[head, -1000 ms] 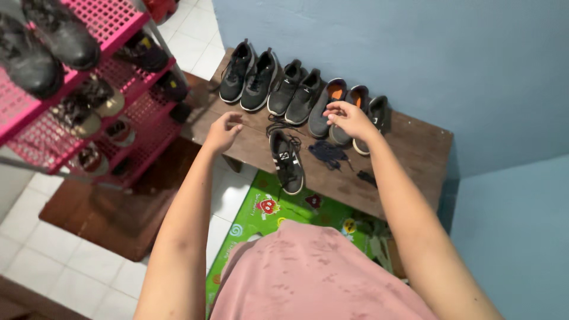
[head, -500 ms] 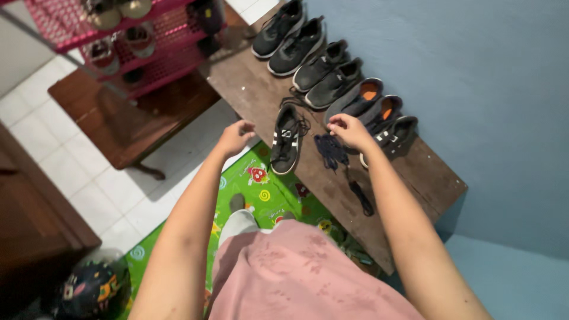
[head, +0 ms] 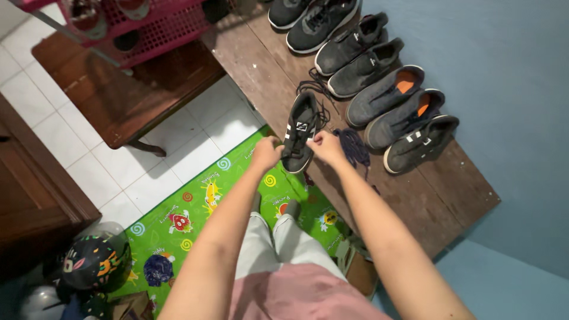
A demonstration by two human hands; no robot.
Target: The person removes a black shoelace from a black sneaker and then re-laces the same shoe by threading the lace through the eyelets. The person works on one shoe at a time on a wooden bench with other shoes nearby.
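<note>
Head view: both hands, L (head: 266,153) & R (head: 325,146), have closed in, now gripping black sneaker (head: 300,130) on worktop (head: 261,77).

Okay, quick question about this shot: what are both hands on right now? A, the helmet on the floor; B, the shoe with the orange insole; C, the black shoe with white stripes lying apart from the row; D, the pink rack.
C: the left hand and the right hand both meet the heel end of the black striped shoe, which sits at the bench edge.
</note>
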